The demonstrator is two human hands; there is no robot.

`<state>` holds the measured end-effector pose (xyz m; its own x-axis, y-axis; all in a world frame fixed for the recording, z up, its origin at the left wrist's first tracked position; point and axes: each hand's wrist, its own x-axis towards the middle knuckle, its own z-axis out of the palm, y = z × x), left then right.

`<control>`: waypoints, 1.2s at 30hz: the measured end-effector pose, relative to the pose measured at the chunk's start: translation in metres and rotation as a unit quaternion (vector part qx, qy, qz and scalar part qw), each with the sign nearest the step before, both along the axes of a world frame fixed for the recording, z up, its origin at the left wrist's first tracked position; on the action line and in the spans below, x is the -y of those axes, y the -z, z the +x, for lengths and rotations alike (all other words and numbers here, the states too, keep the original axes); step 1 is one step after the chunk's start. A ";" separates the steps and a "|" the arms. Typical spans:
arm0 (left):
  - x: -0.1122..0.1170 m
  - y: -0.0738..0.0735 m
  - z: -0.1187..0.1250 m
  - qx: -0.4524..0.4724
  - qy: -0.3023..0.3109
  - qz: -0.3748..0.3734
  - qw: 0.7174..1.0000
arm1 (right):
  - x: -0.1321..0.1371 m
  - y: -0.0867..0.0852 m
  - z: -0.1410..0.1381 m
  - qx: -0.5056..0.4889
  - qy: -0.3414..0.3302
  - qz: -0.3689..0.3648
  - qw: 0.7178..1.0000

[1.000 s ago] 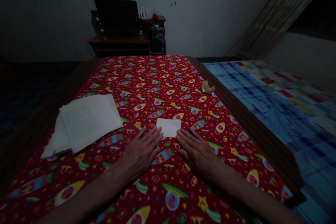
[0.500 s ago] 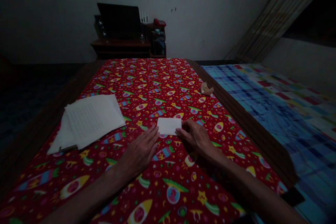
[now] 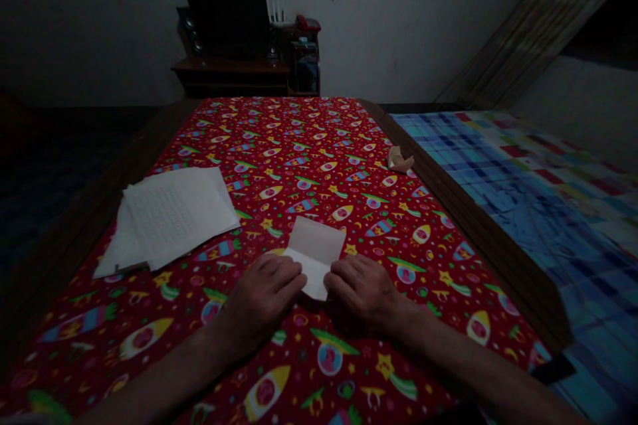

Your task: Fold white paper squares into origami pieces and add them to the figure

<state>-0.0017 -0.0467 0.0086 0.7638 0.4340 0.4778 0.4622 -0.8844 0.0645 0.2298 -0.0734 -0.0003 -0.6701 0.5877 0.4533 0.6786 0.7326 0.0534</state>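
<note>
A small white folded paper (image 3: 317, 254) lies on the red rocket-print cloth (image 3: 309, 172) in front of me, one flap raised. My left hand (image 3: 262, 295) grips its near left edge with curled fingers. My right hand (image 3: 363, 289) pinches its near right edge, fingers also curled. The two hands sit close together, with the paper between them.
A stack of white sheets (image 3: 169, 216) lies to the left on the cloth. A small crumpled tan paper (image 3: 399, 160) sits near the right wooden edge (image 3: 478, 226). A blue checked mat (image 3: 538, 192) lies at right. A dark desk with a monitor (image 3: 226, 16) stands by the far wall.
Both hands went from lying flat by the paper to closing on it and drawing it nearer. The paper has opened out, one flap lifted.
</note>
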 end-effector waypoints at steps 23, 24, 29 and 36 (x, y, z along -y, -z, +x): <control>0.002 0.005 0.012 -0.008 -0.165 -0.227 0.960 | -0.011 0.005 -0.002 -0.203 0.092 -0.271 0.936; 0.002 0.005 0.012 -0.017 -0.167 -0.224 0.960 | -0.011 0.006 -0.002 -0.197 0.099 -0.268 0.938; 0.002 0.005 0.011 -0.052 -0.170 -0.219 0.959 | -0.011 0.007 -0.004 -0.188 0.101 -0.259 0.942; 0.003 0.005 0.011 -0.070 -0.169 -0.222 0.958 | -0.011 0.008 -0.003 -0.190 0.094 -0.232 0.950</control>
